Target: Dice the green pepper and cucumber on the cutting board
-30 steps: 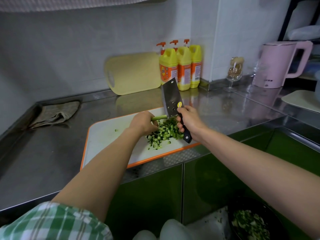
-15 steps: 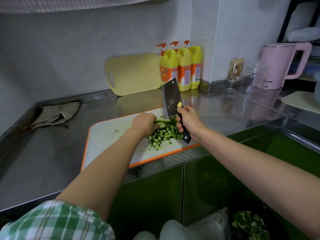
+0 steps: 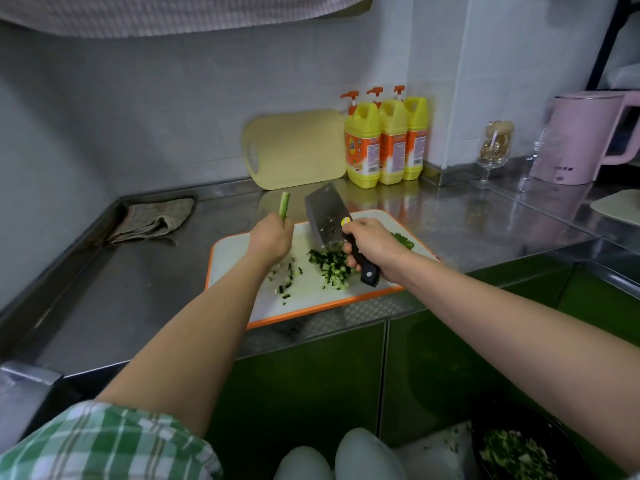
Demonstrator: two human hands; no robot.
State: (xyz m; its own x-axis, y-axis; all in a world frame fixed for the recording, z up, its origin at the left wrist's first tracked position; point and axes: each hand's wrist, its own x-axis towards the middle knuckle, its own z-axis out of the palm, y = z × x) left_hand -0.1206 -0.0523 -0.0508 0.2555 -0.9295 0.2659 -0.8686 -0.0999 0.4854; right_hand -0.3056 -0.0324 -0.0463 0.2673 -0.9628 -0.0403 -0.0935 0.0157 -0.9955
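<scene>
**Cucumber strip held upright, cleaver over the dice**

The left hand (image 3: 272, 239) grips a pale green cucumber strip (image 3: 284, 204) upright above the far left part of the white, orange-edged cutting board (image 3: 239, 251). The right hand (image 3: 372, 245) holds the black handle of a cleaver (image 3: 325, 216), blade tilted, its lower corner over a heap of diced cucumber (image 3: 330, 263). Looser dice lie scattered to the left. Dark green pieces (image 3: 403, 240) sit near the board's right edge. Behind, on the steel bench (image 3: 138, 289), are a crumpled cloth (image 3: 156, 218), a yellow board (image 3: 298, 148) against the wall and three yellow bottles (image 3: 384, 140).

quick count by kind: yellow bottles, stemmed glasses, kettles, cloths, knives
yellow bottles: 3
stemmed glasses: 2
kettle: 1
cloth: 1
knife: 1
total: 8
</scene>
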